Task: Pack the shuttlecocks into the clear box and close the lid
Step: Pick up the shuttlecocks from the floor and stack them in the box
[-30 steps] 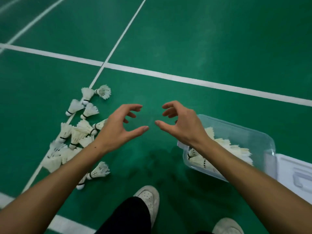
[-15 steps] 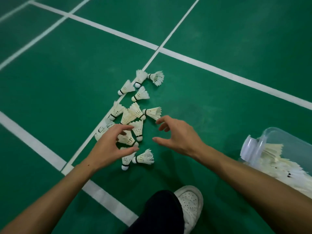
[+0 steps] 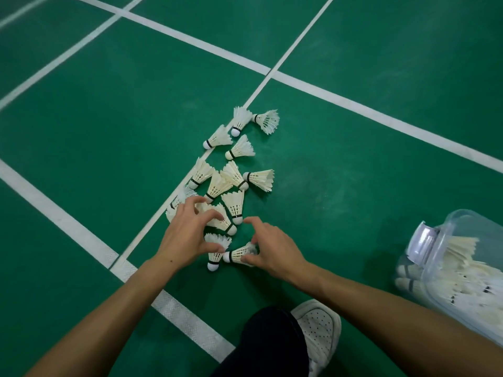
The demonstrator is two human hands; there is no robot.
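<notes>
Left hand (image 3: 187, 235) curls over a shuttlecock (image 3: 217, 217) at frame centre; right hand (image 3: 272, 247) pinches another (image 3: 239, 254). The box (image 3: 462, 268) sits lower right. Hasty scooping could crush feathers or scatter the pile across the floor.

Both hands lowered from mid-air onto near end of shuttlecock pile (image 3: 228, 183), right hand (image 3: 272, 247) now pinching nearest shuttlecock (image 3: 239, 254), left hand (image 3: 187, 232) fingers (image 3: 215, 213) curled over adjacent shuttlecocks.
</notes>
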